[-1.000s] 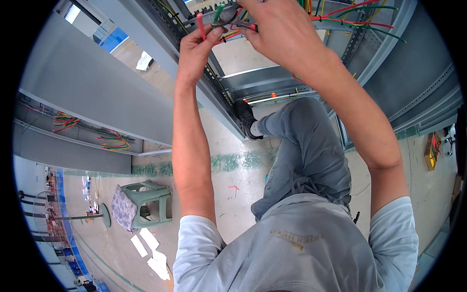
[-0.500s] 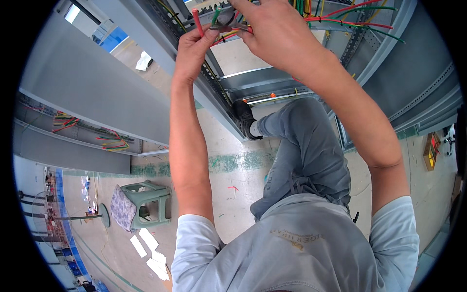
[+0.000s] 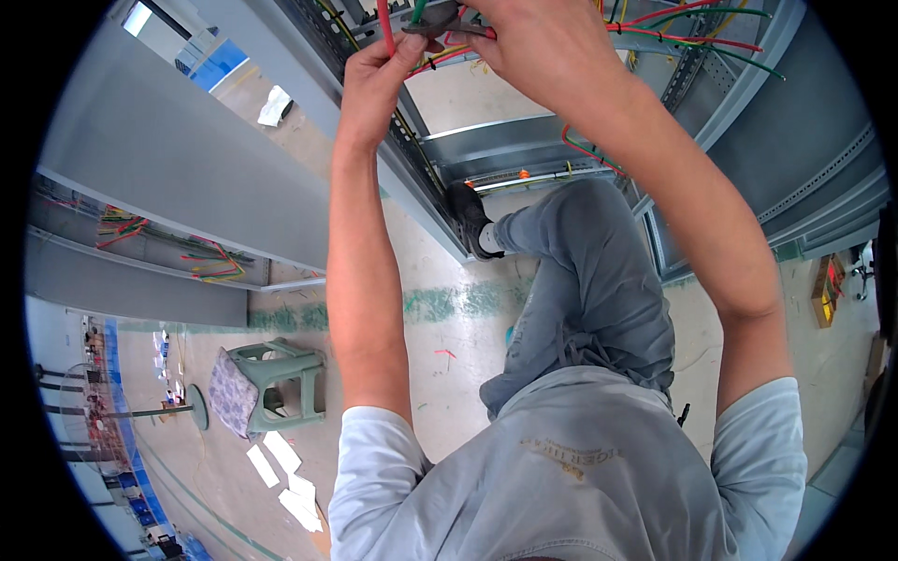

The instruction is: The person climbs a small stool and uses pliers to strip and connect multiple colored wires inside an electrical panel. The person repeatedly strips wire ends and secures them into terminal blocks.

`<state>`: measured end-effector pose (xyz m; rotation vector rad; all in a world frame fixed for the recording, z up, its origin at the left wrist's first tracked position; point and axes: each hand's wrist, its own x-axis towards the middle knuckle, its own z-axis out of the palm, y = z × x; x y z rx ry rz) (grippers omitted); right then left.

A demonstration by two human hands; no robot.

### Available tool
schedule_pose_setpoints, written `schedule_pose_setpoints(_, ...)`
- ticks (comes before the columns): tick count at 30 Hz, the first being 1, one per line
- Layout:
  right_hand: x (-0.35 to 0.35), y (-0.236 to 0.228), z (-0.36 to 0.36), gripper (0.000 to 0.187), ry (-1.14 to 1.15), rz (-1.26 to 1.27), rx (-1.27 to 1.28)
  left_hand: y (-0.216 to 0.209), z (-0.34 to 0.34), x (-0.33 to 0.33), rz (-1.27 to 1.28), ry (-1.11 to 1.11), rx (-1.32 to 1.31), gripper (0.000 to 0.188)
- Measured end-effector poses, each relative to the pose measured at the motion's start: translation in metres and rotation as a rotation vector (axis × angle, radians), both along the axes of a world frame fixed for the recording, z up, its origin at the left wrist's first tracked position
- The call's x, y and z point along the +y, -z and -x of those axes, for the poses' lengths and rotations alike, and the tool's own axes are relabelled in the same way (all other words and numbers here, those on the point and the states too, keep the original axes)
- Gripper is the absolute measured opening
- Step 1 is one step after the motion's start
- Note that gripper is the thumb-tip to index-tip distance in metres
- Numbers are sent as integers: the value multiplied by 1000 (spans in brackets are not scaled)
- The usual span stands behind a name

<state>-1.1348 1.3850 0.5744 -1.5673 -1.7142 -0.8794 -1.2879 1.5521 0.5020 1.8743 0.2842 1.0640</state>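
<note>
At the top of the head view my left hand (image 3: 372, 92) is closed, thumb and fingers pinching a thick red wire (image 3: 385, 26) that sticks up. My right hand (image 3: 547, 42) grips the handles of cable cutters (image 3: 435, 21) with dark, rounded jaws. Those jaws sit right beside my left fingertips. A green wire (image 3: 418, 11) rises at the jaws; whether they enclose it I cannot tell. Below my hands runs a bundle of red and yellow wires (image 3: 435, 62). The top edge of the view cuts off part of the right fingers.
A grey metal cabinet frame (image 3: 402, 201) surrounds the work, with loose wires (image 3: 711, 37) jutting out at the upper right. My shoe (image 3: 472, 220) rests by its lower rail. A green stool (image 3: 281, 379) with a patterned cover and white papers (image 3: 299, 500) are at left. Wire scraps (image 3: 446, 353) lie on the floor.
Both hands and the cutters have shifted slightly upward in the view. A looped red and green wire now shows under my right forearm. My left hand keeps its pinch.
</note>
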Motion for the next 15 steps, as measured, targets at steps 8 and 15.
schedule_pose_setpoints(8,-1,-6,-16,34,74,79,-161,6,-7,3,2,0,-49,39)
schedule_pose_setpoints(15,-9,-8,-14,41,146,113,-196,5,-9,-1,16,10,-67,36)
